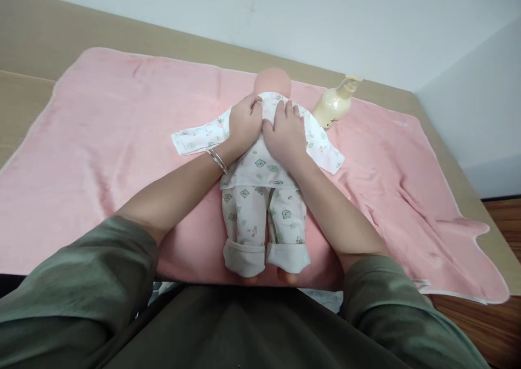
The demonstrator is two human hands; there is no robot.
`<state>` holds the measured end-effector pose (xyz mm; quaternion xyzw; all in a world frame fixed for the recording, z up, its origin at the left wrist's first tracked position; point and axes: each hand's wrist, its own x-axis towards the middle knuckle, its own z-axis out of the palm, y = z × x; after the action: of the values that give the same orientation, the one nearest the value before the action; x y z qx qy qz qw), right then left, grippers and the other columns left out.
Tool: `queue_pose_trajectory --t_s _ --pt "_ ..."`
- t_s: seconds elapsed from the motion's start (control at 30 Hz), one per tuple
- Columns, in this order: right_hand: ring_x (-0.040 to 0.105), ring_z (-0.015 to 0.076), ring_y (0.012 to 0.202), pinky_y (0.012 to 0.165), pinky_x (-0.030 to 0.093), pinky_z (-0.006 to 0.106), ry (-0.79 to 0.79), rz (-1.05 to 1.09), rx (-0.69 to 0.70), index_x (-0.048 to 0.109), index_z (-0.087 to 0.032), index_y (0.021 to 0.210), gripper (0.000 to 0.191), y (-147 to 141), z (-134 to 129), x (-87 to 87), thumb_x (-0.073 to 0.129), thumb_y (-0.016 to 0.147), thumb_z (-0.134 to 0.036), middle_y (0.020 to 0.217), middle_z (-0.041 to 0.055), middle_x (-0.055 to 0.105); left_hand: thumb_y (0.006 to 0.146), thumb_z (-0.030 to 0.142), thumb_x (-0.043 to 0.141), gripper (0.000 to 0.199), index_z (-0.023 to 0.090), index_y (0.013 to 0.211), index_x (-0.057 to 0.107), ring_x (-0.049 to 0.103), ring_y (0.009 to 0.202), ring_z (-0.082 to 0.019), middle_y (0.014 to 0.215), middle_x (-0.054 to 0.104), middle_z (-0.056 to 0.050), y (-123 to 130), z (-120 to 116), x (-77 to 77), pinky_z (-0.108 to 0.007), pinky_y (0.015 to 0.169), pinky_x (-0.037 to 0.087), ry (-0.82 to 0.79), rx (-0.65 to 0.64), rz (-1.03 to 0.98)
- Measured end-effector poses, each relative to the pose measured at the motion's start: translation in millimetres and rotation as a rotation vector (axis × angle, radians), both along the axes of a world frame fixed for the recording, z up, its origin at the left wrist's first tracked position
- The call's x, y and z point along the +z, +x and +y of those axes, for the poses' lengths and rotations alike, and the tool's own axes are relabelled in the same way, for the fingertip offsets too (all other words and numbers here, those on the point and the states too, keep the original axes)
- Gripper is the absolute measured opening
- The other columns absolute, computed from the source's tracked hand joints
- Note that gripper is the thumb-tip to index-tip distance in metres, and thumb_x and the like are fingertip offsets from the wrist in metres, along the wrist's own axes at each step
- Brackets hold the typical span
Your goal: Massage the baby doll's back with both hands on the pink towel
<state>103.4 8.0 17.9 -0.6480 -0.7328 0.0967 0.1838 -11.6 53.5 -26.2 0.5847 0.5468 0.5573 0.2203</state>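
A doll (264, 168) is found lying at full length on a pink blanket (122, 114), its rounded, bare head (272, 81) set farthest from the wearer. It is dressed in a white long-sleeved top (254, 165) printed with small green and beige motifs, and in matching trousers (287, 214) finished with broad turned-up cuffs (244, 260), from which the tips of the feet (287, 277) protrude. The sleeves of the top are laid flat, one spread out to either side of the doll. The upper part of the doll is covered by both hands: the left hand (246, 119) is placed near the neckline with its fingers bent, though whether cloth is pinched cannot be told; the right hand (287, 133) is rested flat beside it, its fingers slightly spread. Metal bangles (217, 161) are worn at the left wrist. To the right of the doll's head, a glossy cream pump bottle (331, 107) is noted. The blanket is soft and plush, bordered by a pale edge, and more heavily creased to the right of the doll. Beyond the doll, a light wood-toned table (40, 32) is met by a plain white wall (285, 21); reddish-brown flooring (468, 325) is seen at far right.
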Motion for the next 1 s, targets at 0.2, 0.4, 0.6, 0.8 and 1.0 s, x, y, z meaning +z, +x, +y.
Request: queue_pose_trajectory --t_s 0.2,0.4,0.6,0.8,1.0 --pt "0.020 0.0371 0.167 0.137 0.010 0.068 0.038 -0.100 0.291 0.048 -0.018 0.159 0.063 -3 -2 8.7 0.038 0.097 -0.020 0.174 0.0063 0.035 0.098 0.031 0.040 0.028 0.023 0.095 0.067 0.065 0.102 -0.015 0.103 0.080 -0.001 -3 -1 -1.0 -0.037 0.105 0.054 -0.025 -0.007 0.007" --pt "0.024 0.0249 0.167 0.139 0.017 0.060 0.028 0.073 0.375 0.055 -0.030 0.153 0.053 31 35 0.8 0.037 0.104 -0.035 0.172 -0.0031 0.040 0.090 0.036 0.049 0.035 0.022 0.117 0.064 0.070 0.118 -0.022 0.119 0.079 -0.006 -6 -1 -0.2 -0.042 0.109 0.055 -0.034 0.013 -0.043" --pt "0.022 0.0400 0.166 0.134 0.006 0.074 0.000 0.067 0.037 0.040 -0.011 0.161 0.067 26 24 -4.7 0.036 0.106 -0.048 0.175 0.0180 0.030 0.087 0.021 0.054 0.031 0.026 0.115 0.067 0.069 0.117 -0.025 0.115 0.078 -0.004 -7 -1 -1.6 -0.044 0.112 0.053 -0.038 0.014 -0.092" --pt "0.015 0.0445 0.167 0.138 0.011 0.067 -0.018 -0.101 0.028 0.028 0.004 0.163 0.071 -5 -21 5.8 0.039 0.104 -0.034 0.175 0.0275 0.021 0.104 0.051 0.043 0.037 0.024 0.109 0.067 0.064 0.123 -0.020 0.122 0.076 -0.005 -7 0 -2.4 -0.042 0.116 0.049 -0.019 0.041 -0.081" --pt "0.020 0.0311 0.168 0.141 0.009 0.062 0.026 -0.157 0.349 0.045 -0.020 0.160 0.064 -2 -12 8.9 0.039 0.097 -0.018 0.175 0.0028 0.035 0.100 0.072 0.043 0.050 0.029 0.096 0.069 0.069 0.119 -0.024 0.105 0.077 -0.002 -9 2 -7.6 -0.042 0.110 0.053 0.037 0.026 -0.123"
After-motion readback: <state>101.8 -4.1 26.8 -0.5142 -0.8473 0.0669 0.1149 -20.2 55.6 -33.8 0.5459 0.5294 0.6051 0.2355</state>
